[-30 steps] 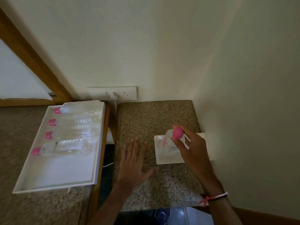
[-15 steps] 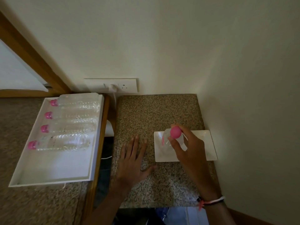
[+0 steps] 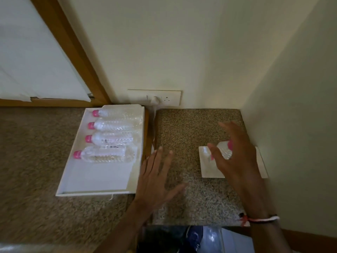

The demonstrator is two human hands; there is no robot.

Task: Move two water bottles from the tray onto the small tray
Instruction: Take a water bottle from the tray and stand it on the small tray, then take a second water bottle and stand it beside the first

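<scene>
Right hand (image 3: 237,157) is over the small white rectangular tray (image 3: 207,168), fingers spread and loose around a clear plastic water bottle with a pink cap (image 3: 225,150); whether any finger actually touches the bottle, I cannot tell, the hand is blurred. That bottle is on the small tray, towards its middle, cap half hidden behind the fingers. The small tray sits on the speckled granite-topped side table (image 3: 191,128), close to the cream wall (image 3: 291,106) on the right. A red and white thread band (image 3: 259,219) circles the right wrist.

Left hand (image 3: 156,179) is flat and open above the same table's left edge, fingers fanned, thumb out to the right, holding nothing. Just left of it, the large white rectangular tray (image 3: 98,179) lies on the brown speckled surface (image 3: 27,161), and four clear bottles lie on their sides in its far half, pink caps pointing left: the nearest lying bottle (image 3: 104,154), then three more in a row behind it, side by side. The near half of that tray is bare white. Behind, a white wall socket plate (image 3: 155,97) with a plug in it
</scene>
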